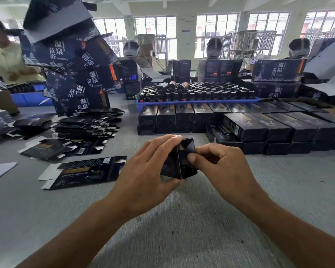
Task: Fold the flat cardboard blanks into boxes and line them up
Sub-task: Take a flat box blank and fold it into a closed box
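Both hands point(182, 167) hide most of the box point(179, 161).

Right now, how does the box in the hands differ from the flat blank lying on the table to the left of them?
The box is folded into shape, while the blank lies fully flat. The left hand and right hand hold the box above the table; nothing touches the blank. The blank shows white flaps and printed text; the box shows only dark faces. Both are the same dark printed cardboard.
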The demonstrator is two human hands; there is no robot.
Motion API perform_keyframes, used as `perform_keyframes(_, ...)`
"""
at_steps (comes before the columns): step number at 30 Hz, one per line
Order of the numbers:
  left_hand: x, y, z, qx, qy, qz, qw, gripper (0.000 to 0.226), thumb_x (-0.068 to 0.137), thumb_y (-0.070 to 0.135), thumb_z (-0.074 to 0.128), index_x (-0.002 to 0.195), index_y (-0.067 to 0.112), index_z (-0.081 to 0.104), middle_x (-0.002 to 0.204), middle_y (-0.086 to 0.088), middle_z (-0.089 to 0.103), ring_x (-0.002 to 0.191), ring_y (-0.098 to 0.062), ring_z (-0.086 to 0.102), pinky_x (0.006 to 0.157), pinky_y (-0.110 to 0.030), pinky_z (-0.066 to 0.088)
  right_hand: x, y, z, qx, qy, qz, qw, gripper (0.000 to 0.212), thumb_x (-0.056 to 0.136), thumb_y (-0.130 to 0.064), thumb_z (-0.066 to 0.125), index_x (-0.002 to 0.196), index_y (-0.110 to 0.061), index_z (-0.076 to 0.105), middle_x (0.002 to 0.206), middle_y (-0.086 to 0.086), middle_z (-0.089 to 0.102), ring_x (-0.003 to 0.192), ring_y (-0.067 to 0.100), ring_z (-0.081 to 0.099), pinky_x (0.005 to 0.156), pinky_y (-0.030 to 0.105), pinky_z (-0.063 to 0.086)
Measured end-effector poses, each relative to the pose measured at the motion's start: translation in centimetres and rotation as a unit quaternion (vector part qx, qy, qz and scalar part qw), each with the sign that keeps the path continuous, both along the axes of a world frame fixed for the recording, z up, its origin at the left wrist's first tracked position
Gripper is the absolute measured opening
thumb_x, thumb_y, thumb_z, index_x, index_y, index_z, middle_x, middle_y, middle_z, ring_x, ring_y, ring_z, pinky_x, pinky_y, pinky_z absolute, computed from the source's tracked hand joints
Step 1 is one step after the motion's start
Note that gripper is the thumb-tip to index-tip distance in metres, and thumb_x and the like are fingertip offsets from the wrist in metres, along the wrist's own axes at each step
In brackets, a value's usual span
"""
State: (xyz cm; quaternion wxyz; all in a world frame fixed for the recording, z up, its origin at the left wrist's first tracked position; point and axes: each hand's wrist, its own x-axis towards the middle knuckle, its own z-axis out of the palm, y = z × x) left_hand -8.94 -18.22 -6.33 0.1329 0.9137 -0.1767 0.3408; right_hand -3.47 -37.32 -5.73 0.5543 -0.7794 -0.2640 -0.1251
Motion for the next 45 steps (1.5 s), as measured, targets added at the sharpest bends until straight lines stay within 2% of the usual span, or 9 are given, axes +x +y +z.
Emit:
perform_keyframes(8,0.0,0.1,0.1,-0.006,0.006,-0.003,1.0,0.087,0.077,0.041,0.077,0.149,0.023,0.032,0.146,0.013,0.036,0.131,-0.008,0.04,0.102,-0.013,0.024,0.7,-0.9,0.4,0.018,0.051,0.08,0.995,0.007,0.086,-0.024,0.076,0.093,-0.021,0.077,0.083,-0.006,0.076,0.071,0.004,0.069,0.065,0.015,0.052)
perform_keyframes(13,0.1,0.0,0.1,0.057,-0.011,-0.032,0.998,0.079,0.084,0.039,0.06,0.154,0.02,0.029,0.155,0.008,0.038,0.147,-0.011,0.03,0.116,-0.019,0.022,0.3,-0.4,-0.1,-0.023,0.05,0.074,0.996,0.058,0.075,-0.057,0.078,0.127,-0.04,0.059,0.105,-0.017,0.069,0.092,0.002,0.07,0.072,0.017,0.057)
perform_keyframes(17,0.5,0.0,-0.4,0.084,-0.005,-0.053,0.995,0.088,0.082,0.018,0.067,0.158,0.021,0.022,0.164,0.005,0.025,0.154,-0.014,0.013,0.122,-0.036,0.02,0.3,0.1,-0.5,-0.01,0.076,0.07,0.995,0.056,0.082,-0.043,0.077,0.132,-0.044,0.051,0.109,-0.012,0.067,0.093,0.002,0.07,0.071,0.018,0.058)
perform_keyframes(20,0.6,0.2,-0.5,0.001,-0.041,-0.007,0.999,0.081,0.084,0.016,0.07,0.155,0.016,0.031,0.163,-0.002,0.028,0.152,-0.019,0.021,0.119,-0.049,0.031,0.9,0.0,-0.5,0.034,0.13,0.056,0.989,0.056,0.07,-0.038,0.073,0.122,-0.042,0.055,0.096,-0.012,0.071,0.088,0.009,0.071,0.071,0.028,0.06)
perform_keyframes(23,0.5,0.7,0.3,-0.19,-0.021,0.076,0.979,0.071,0.089,0.034,0.068,0.151,0.022,0.036,0.156,0.005,0.034,0.142,-0.004,0.03,0.113,-0.029,0.033,1.6,-0.4,-0.6,0.069,0.186,0.085,0.976,0.06,0.054,-0.031,0.076,0.112,-0.034,0.06,0.095,-0.006,0.075,0.09,0.019,0.072,0.077,0.035,0.062)
perform_keyframes(25,0.3,0.8,1.2,-0.335,0.058,0.047,0.939,0.064,0.086,0.05,0.065,0.143,0.038,0.04,0.142,0.017,0.048,0.126,0.01,0.044,0.102,-0.018,0.037,1.7,-0.4,-0.8,0.06,0.207,0.1,0.971,0.063,0.048,-0.031,0.078,0.108,-0.026,0.062,0.095,0.0,0.075,0.09,0.02,0.073,0.079,0.037,0.062)
perform_keyframes(29,0.6,1.0,1.7,-0.514,0.209,-0.084,0.828,0.038,0.082,0.043,0.066,0.118,0.033,0.062,0.111,0.007,0.075,0.104,-0.01,0.071,0.096,-0.044,0.055,1.2,-0.3,-1.0,-0.024,0.197,0.131,0.971,0.055,0.057,-0.03,0.08,0.11,-0.028,0.064,0.1,-0.011,0.075,0.093,0.007,0.072,0.078,0.026,0.055)
perform_keyframes(33,0.6,1.4,1.6,-0.523,0.226,-0.106,0.815,0.049,0.075,0.039,0.078,0.12,0.023,0.066,0.114,0.003,0.075,0.105,-0.016,0.072,0.095,-0.045,0.054,1.0,-0.3,-0.6,-0.017,0.167,0.121,0.978,0.044,0.08,-0.041,0.081,0.119,-0.031,0.064,0.107,-0.02,0.073,0.099,-0.003,0.069,0.077,0.016,0.053)
perform_keyframes(45,0.5,1.1,1.0,-0.496,0.213,-0.13,0.831,0.058,0.07,0.043,0.083,0.119,0.038,0.054,0.113,0.012,0.072,0.103,-0.011,0.071,0.081,-0.023,0.058,1.1,-0.5,-0.1,0.121,0.105,0.106,0.981,0.05,0.072,-0.035,0.077,0.118,-0.032,0.06,0.108,-0.024,0.072,0.099,-0.003,0.069,0.071,0.007,0.052)
